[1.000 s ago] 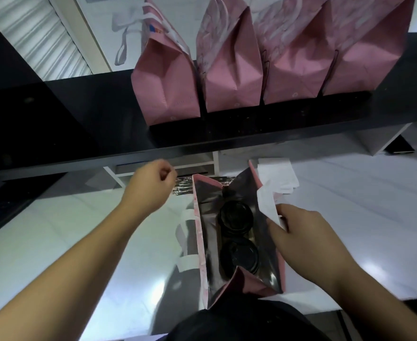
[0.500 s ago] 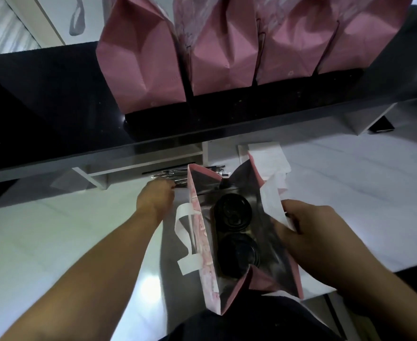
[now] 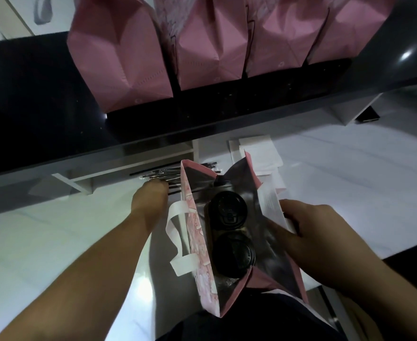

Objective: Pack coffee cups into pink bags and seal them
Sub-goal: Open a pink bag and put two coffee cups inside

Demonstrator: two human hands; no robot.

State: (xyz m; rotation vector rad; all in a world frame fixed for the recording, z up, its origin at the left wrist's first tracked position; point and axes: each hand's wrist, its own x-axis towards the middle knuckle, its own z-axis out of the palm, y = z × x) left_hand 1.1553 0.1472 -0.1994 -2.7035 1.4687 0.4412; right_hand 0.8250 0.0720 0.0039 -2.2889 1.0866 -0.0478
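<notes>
From the head camera, the left hand (image 3: pixel 149 201) has reached forward from mid-air onto the wrapped straws (image 3: pixel 164 178) just beyond the bag; whether its fingers have closed on one I cannot tell. The right hand (image 3: pixel 325 244) still pinches the open pink bag (image 3: pixel 197 232) by its right wall, two lidded cups (image 3: pixel 228 212) inside between the hands, so straws likely go in before sealing.

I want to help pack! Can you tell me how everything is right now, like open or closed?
Open pink bag: open at the top, standing on the white counter.
Two coffee cups: inside it, black lids on.
Bags on the shelf: four, tops folded shut.
Wrapped straws: lying in a pile.
Left hand: reaching the straws, grip hidden.
Right hand: holding the bag's right edge.
</notes>
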